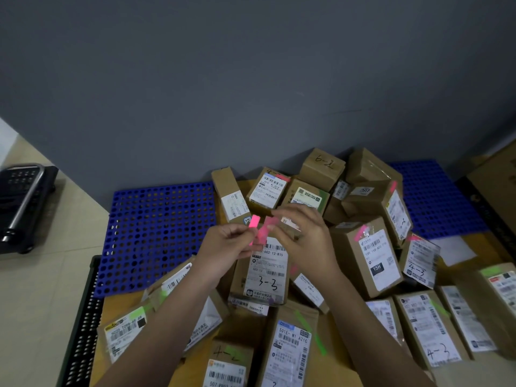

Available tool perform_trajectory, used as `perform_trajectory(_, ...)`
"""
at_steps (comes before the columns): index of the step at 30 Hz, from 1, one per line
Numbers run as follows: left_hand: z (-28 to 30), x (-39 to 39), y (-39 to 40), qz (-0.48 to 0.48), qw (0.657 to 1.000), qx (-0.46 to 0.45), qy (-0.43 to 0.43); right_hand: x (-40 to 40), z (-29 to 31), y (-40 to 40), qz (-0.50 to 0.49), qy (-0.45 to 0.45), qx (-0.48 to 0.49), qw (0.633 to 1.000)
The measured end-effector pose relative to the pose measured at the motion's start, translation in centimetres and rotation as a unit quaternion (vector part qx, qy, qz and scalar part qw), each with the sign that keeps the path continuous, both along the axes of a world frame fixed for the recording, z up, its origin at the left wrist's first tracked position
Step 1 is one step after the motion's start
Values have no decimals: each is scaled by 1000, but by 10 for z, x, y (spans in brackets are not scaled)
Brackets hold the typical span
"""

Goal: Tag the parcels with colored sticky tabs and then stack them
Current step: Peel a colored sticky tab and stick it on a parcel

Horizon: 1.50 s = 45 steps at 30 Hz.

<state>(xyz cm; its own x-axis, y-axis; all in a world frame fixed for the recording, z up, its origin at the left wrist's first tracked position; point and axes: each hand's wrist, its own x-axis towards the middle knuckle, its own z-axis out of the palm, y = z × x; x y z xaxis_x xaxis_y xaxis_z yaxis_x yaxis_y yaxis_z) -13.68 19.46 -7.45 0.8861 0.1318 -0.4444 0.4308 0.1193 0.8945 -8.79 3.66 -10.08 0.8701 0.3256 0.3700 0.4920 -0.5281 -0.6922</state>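
Both my hands are raised over a heap of brown cardboard parcels. My left hand (226, 244) pinches a pink sticky tab (254, 221) at its lower end. My right hand (303, 236) holds a small pad of pink tabs (266, 229) between thumb and fingers, right beside the left hand's tab. Directly below them lies a parcel marked "3-3" (265, 275) with a white label. Several parcels bear pink tabs, such as the one marked 15H (368, 255). Others nearer me bear green tabs, such as the 501E parcel (290, 344).
A blue perforated pallet (156, 236) lies to the left of the heap and another (430, 196) at the back right, against a grey wall. A black crate edge (83, 331) runs along the lower left. A dark cart (25, 202) stands on the floor at left.
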Motion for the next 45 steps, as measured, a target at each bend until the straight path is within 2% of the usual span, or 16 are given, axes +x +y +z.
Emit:
perform_trajectory(2,0,0,0,9,1000,-2,-7,-2,-5,-3,34,-103,-17,994)
perform_trajectory(4,0,1,0,8,1000,5,-16,-5,-9,-5,64,-142,-36,987)
perform_trajectory(10,0,1,-1,6,1000,18,-18,-4,-14,-4,30,-206,-97,973)
perform_trajectory(13,0,2,-1,11,1000,19,-21,-3,-17,-4,46,-206,-95,973)
perform_trajectory(17,-2,2,0,6,999,23,-25,-4,-20,-3,65,-113,-53,990)
perform_trajectory(21,-5,2,0,6,999,31,-21,-5,-18,-1,40,39,68,996)
perform_trajectory(23,-6,2,-1,3,999,38,-22,-5,-14,2,25,125,145,981)
perform_trajectory(28,-15,2,1,-13,997,77,-19,-6,-12,6,-9,260,281,924)
perform_trajectory(34,-32,2,14,13,995,100,10,7,-20,0,-63,345,342,872)
perform_trajectory(36,-39,2,17,46,994,98,16,12,-26,-4,-59,356,310,879)
perform_trajectory(39,-45,3,18,107,993,48,22,20,-35,-6,-58,358,232,903)
perform_trajectory(43,-54,11,12,153,987,-3,41,30,-41,7,-31,289,89,953)
perform_trajectory(45,-58,14,8,169,985,-18,39,35,-38,16,-19,292,22,956)
